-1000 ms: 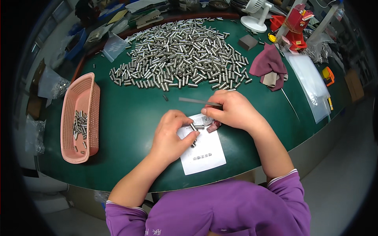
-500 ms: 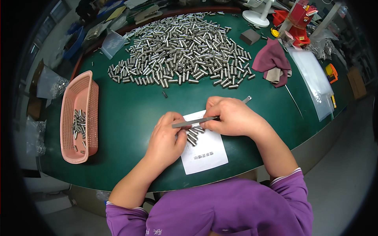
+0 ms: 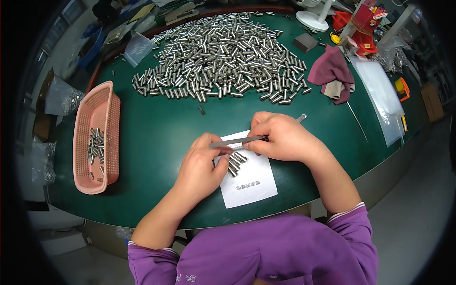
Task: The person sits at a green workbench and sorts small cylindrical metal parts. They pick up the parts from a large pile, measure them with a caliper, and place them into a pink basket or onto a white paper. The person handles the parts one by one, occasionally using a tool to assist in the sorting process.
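A person in a purple top [image 3: 270,247] works with both bare hands over a white sheet of paper [image 3: 259,173] on a green bench [image 3: 156,142]. The right hand [image 3: 285,137], at the paper's far right corner, has its grip closed round a flat grey bar [image 3: 237,141], which reaches leftward across the paper's far end. The left hand [image 3: 202,164] is at the paper's left edge, thumb and fingers bent close together by the bar's tip; its fingertips are partly hidden, so I cannot tell whether its grip pinches anything. Shiny metal pins [image 3: 234,160] lie clustered on the paper beside the left thumb. Beyond the paper spreads a large heap of similar pins [image 3: 223,57]. Well left of the paper stands a pink perforated basket [image 3: 114,137] holding some pins [image 3: 96,145]; beyond the paper to the right lies a maroon cloth [image 3: 330,71].
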`<action>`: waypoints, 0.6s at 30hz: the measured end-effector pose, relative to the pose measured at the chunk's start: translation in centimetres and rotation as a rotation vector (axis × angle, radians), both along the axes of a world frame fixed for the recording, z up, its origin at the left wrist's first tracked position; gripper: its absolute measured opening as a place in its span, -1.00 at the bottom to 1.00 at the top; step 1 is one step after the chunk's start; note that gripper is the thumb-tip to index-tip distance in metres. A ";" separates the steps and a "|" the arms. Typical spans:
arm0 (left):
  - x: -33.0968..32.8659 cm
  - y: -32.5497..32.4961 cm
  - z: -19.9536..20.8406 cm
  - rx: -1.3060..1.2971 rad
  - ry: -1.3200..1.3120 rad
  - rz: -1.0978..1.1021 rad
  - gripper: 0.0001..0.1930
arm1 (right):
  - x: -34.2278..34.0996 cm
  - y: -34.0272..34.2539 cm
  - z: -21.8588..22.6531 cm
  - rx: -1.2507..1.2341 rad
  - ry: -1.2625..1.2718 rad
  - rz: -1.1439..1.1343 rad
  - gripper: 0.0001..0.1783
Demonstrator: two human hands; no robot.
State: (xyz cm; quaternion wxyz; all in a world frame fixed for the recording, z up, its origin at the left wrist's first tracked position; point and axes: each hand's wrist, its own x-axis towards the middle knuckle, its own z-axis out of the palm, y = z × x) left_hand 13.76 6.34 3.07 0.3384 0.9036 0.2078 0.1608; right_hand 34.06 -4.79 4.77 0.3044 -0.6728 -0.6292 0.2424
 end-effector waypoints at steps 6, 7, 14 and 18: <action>-0.1 -1.6 0.9 0.134 0.069 0.000 -0.63 | 0.4 0.2 -0.1 -0.050 0.015 -0.095 -0.76; -0.1 -1.8 0.7 0.154 0.066 -0.001 -0.60 | 0.3 0.2 -0.1 -0.048 0.005 -0.098 -0.75; 0.4 -2.5 -0.8 0.243 0.046 0.029 -0.58 | 0.1 0.4 0.1 -0.057 0.021 -0.107 -0.75; 0.4 -2.4 -0.9 0.247 0.006 0.018 -0.59 | 0.3 0.3 0.0 -0.039 0.002 -0.098 -0.72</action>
